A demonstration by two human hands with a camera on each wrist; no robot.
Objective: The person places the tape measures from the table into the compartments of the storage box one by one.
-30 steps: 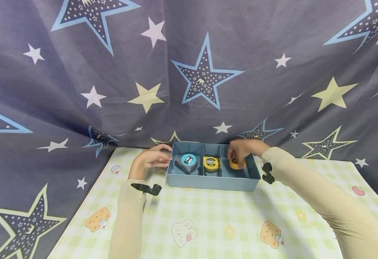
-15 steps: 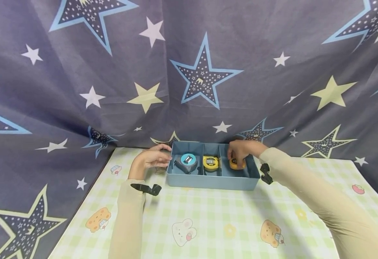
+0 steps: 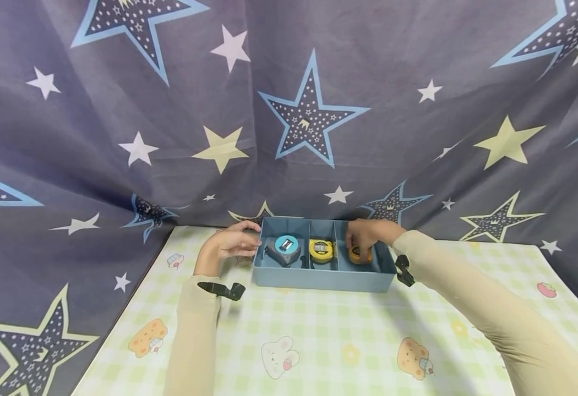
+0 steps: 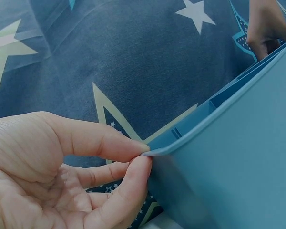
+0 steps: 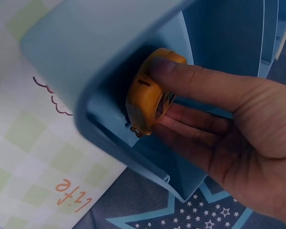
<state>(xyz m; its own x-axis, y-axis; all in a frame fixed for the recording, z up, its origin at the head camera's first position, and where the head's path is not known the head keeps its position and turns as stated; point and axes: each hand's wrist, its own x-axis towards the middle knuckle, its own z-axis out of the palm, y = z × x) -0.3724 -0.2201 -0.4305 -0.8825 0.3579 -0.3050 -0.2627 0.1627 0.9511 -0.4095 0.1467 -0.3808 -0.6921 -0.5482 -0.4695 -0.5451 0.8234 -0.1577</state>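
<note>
A blue-grey box [image 3: 323, 279] with three compartments stands at the back of the table. My left hand [image 3: 232, 242] is at its left end; in the left wrist view the thumb and a finger pinch the box's rim. My right hand [image 3: 365, 234] reaches down into the right compartment. There it grips an orange-yellow tape measure [image 5: 145, 95], thumb on one side and fingers on the other, partly covering it. A yellow tape measure [image 3: 321, 251] lies in the middle compartment. The left compartment holds a grey tape measure with a turquoise face [image 3: 286, 250].
A green-and-white checked cloth [image 3: 319, 324] with cartoon prints covers the table. Right behind the box hangs a dark curtain [image 3: 289, 187] patterned with stars. Black straps [image 3: 224, 290] are worn over the light sleeves at both wrists.
</note>
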